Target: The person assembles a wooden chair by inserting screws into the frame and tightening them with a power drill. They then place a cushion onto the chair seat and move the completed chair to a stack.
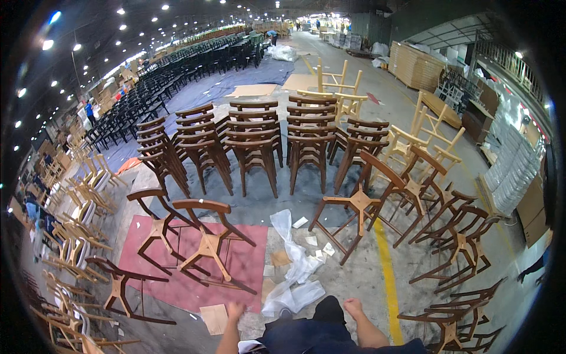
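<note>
My left hand (pixel 234 311) hangs low in front of me with its fingers curled, and nothing shows in it. Beside it on the floor lies a flat piece of cardboard (pixel 213 320). My right hand (pixel 354 307) is also curled into a loose fist, apart from any chair. Ahead to the left, a brown wooden chair frame (pixel 212 245) without a seat stands on a red sheet (pixel 138 248), with another chair frame (pixel 159 229) behind it. Ahead to the right stands a tilted-looking chair frame (pixel 357 203). White plastic film (pixel 289 253) lies crumpled between them.
Stacks of brown chairs (pixel 253 138) form a row ahead. Pale chair frames (pixel 407 138) stand behind at right, and more brown frames (pixel 460 242) line my right side. Pale chairs (pixel 76 248) crowd the left. A yellow line (pixel 386 277) runs along the floor. Wrapped stacks (pixel 513 171) stand far right.
</note>
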### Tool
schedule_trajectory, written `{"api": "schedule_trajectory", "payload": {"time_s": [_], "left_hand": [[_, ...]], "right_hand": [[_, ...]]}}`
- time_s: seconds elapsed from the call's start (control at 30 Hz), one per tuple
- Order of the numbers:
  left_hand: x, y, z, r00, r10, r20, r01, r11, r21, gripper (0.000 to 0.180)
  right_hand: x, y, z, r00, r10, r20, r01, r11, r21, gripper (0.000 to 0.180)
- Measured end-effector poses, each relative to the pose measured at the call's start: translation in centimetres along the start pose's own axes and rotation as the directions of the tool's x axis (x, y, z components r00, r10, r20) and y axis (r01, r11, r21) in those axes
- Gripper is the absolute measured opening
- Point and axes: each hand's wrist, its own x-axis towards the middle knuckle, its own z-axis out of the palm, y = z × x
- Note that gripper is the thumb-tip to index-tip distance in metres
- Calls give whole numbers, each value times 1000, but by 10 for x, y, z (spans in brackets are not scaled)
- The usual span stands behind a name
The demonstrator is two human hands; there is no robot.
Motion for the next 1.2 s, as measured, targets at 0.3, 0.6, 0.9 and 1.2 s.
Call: {"api": "schedule_trajectory", "payload": {"time_s": [0.3, 0.6, 0.9, 1.2], "left_hand": [[185, 271, 38, 926, 74, -371, -217, 907, -361, 15], [77, 286, 234, 808, -572, 142, 587, 802, -108, 24], [37, 315, 292, 712, -700, 52, 694, 691, -202, 25], [60, 267, 269, 842, -540, -4, 538, 838, -89, 26]], "right_hand": [[266, -68, -105, 995, 41, -95, -39, 999, 27, 15], [579, -241, -306, 675, -550, -492, 449, 835, -318, 18], [709, -331, -396, 951, -136, -277, 63, 964, -258, 60], [543, -324, -261, 860, -501, 100, 507, 861, -43, 47]]}}
